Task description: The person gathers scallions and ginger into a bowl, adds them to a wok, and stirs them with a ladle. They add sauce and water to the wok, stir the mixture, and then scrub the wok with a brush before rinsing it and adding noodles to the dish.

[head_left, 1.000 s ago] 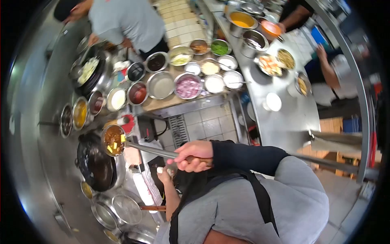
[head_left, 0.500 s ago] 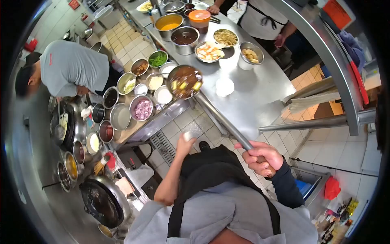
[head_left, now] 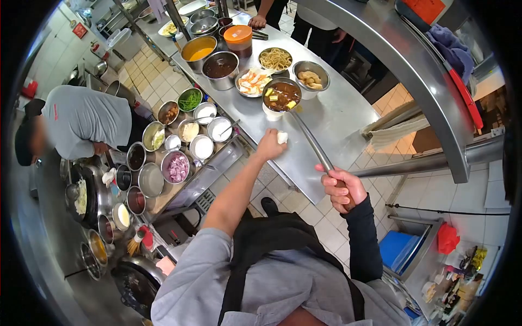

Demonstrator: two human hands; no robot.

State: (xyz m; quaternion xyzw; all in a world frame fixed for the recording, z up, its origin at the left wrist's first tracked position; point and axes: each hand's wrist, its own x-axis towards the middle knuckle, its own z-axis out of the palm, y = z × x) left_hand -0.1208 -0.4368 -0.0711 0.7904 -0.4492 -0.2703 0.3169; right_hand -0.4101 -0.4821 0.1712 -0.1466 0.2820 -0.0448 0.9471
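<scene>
The floor and wall are tiled — the counter is shiny steel.

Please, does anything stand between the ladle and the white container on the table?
Nothing visible does. The ladle partly hides the white container, so their gap is unclear; the left hand is nearer the person.

No text is legible: a red sign on the wall far beyond my left hand and red marks on a grey shirt to its left are too small to read.
</scene>
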